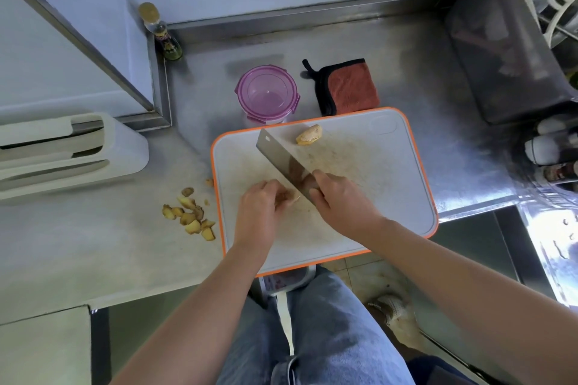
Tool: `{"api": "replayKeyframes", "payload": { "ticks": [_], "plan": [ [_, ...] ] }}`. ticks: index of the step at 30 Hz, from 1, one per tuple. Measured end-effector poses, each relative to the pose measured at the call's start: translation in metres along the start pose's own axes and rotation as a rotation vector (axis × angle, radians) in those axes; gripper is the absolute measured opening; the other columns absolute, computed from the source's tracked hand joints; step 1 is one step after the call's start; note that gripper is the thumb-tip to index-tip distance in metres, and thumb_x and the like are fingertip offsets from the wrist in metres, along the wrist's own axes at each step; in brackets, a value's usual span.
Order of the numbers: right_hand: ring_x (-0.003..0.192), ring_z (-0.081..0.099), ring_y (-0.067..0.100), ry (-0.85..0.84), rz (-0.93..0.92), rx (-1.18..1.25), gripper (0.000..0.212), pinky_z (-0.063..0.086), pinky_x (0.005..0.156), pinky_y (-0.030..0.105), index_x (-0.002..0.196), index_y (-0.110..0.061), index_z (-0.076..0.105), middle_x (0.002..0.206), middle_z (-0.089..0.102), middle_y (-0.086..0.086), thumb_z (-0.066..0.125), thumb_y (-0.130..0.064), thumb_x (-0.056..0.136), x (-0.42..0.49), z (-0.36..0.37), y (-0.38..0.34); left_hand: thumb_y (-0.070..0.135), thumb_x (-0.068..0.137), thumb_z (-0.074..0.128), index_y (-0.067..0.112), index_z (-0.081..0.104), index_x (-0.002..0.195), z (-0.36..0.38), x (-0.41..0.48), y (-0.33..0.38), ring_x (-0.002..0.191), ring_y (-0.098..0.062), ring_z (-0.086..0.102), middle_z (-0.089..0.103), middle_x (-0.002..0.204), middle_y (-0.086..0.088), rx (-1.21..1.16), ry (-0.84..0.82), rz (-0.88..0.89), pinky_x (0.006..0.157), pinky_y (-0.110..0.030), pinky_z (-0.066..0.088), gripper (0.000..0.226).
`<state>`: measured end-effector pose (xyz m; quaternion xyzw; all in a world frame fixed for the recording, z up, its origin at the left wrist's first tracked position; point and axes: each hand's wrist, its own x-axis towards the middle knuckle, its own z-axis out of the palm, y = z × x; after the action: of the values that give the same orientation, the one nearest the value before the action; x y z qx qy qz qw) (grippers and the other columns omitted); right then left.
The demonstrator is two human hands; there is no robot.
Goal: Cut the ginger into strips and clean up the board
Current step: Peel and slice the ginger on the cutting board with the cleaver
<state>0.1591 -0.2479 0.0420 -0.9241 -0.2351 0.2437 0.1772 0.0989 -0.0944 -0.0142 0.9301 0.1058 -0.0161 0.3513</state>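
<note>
Left hand curled over a tan ginger piece, pinning it on the white orange-rimmed cutting board. Right hand grips the steel cleaver, blade just beside left fingertips. Risk: ginger rolls, blade nicks fingers. Second peeled ginger chunk lies at far edge.

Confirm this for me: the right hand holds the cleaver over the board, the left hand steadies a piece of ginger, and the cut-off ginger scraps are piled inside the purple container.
Not quite. The head view shows the ginger scraps lying on the counter left of the board, not in the purple container, which looks empty. The rest holds: the right hand holds the cleaver, and the left hand steadies a piece of ginger.
</note>
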Motion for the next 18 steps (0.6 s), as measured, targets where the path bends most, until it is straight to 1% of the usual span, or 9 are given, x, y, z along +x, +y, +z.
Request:
{"api": "replayKeyframes", "payload": {
  "ticks": [2,7,9,11,13,15,18],
  "plan": [
    [0.072,0.041,0.023,-0.036,-0.019,-0.055,0.016,0.034,0.062,0.032,0.109,-0.009,0.046,0.085,0.044,0.001,0.039,-0.020,0.100,-0.003,-0.002,-0.001,0.011,0.077,0.078,0.009,0.074,0.083,0.000,0.000,0.001,0.070,-0.021,0.062,0.066,0.078,-0.003,-0.002,-0.001,-0.010,0.066,-0.034,0.052,0.008],
    [0.072,0.044,0.024,-0.082,-0.007,-0.088,0.015,0.040,0.064,0.034,0.107,-0.010,0.044,0.085,0.044,0.001,0.037,-0.022,0.100,-0.004,-0.002,-0.004,0.010,0.076,0.079,0.008,0.076,0.083,0.000,0.000,0.003,0.068,-0.021,0.061,0.066,0.077,-0.005,-0.003,0.006,-0.012,0.063,-0.029,0.048,0.007],
    [0.071,0.044,0.023,-0.101,-0.008,-0.096,0.011,0.037,0.063,0.033,0.101,-0.012,0.041,0.081,0.043,-0.001,0.036,-0.021,0.101,-0.006,-0.004,-0.003,0.011,0.078,0.078,0.008,0.077,0.083,0.001,0.001,0.002,0.068,-0.020,0.060,0.066,0.076,-0.005,0.000,0.005,-0.008,0.062,-0.031,0.049,0.006],
    [0.067,0.042,0.021,-0.119,-0.012,-0.104,0.009,0.032,0.061,0.031,0.095,-0.015,0.035,0.073,0.036,-0.005,0.035,-0.021,0.101,-0.011,-0.004,-0.001,0.013,0.079,0.077,0.009,0.078,0.082,0.001,0.002,0.001,0.068,-0.020,0.059,0.065,0.074,-0.005,-0.005,0.005,-0.002,0.062,-0.032,0.049,0.005],
    [0.066,0.042,0.020,-0.124,-0.007,-0.109,0.011,0.032,0.060,0.030,0.098,-0.012,0.039,0.072,0.035,-0.005,0.035,-0.021,0.101,-0.014,-0.003,0.000,0.014,0.080,0.077,0.009,0.078,0.082,0.002,0.002,0.001,0.068,-0.020,0.059,0.064,0.073,-0.004,-0.007,0.008,0.004,0.061,-0.032,0.048,0.005],
    [0.068,0.045,0.022,-0.123,0.003,-0.105,0.015,0.035,0.061,0.031,0.104,-0.009,0.044,0.078,0.041,-0.002,0.035,-0.020,0.101,-0.013,0.000,-0.002,0.014,0.079,0.078,0.010,0.079,0.082,0.002,0.003,0.001,0.067,-0.021,0.059,0.064,0.071,-0.004,-0.013,0.009,0.009,0.060,-0.034,0.049,0.005],
    [0.070,0.046,0.024,-0.123,0.018,-0.134,0.017,0.038,0.062,0.033,0.112,-0.008,0.044,0.086,0.046,0.004,0.036,-0.017,0.101,-0.008,0.007,-0.007,0.015,0.079,0.078,0.010,0.079,0.083,0.003,0.004,0.001,0.067,-0.022,0.060,0.065,0.071,-0.005,-0.018,0.011,0.016,0.060,-0.035,0.051,0.006]
  ]
}}
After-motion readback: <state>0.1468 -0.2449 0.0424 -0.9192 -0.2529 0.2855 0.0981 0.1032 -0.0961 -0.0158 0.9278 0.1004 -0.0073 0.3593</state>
